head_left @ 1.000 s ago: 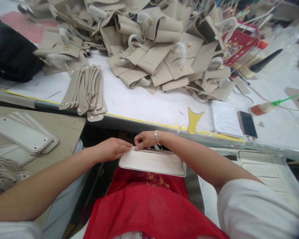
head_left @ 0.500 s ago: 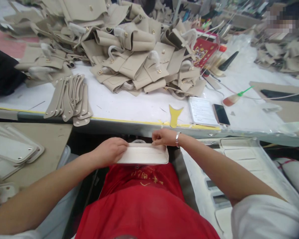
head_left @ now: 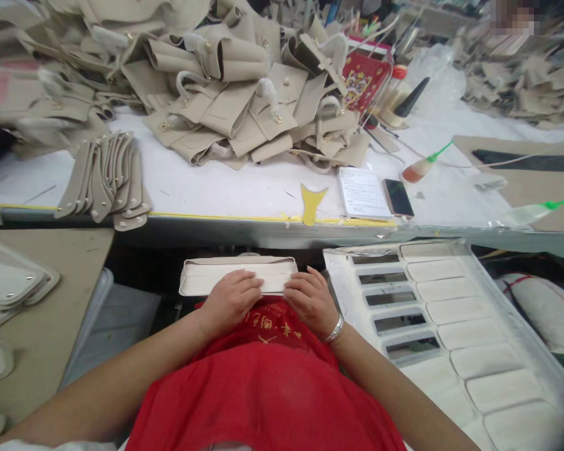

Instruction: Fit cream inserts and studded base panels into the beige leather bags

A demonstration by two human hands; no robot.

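Observation:
In front of my lap is a long, pale cream bag piece (head_left: 225, 269), like a shallow bag base with raised edges. My left hand (head_left: 232, 299) grips its near edge around the middle, fingertips lying on the pale surface. At the right end, my right hand (head_left: 313, 302) has its fingers curled over the near corner; a silver bracelet is on that wrist. Both thumbs are hidden below the edge. Behind the piece a small part of a curved handle (head_left: 249, 254) shows. A red apron (head_left: 267, 394) covers my lap.
Beige bag parts (head_left: 225, 113) are heaped on the white bench (head_left: 207, 194). Straps (head_left: 110, 178), a yellow template (head_left: 311, 203), a notebook (head_left: 364, 193) and a phone (head_left: 398, 197) lie near its edge. At right stands a tray of pale pieces (head_left: 455, 310); a side table (head_left: 84, 263) is at left.
My left hand has gone from the piece's left end to its near edge. My right hand has come from the far edge to the near right corner. The camera view has shifted.

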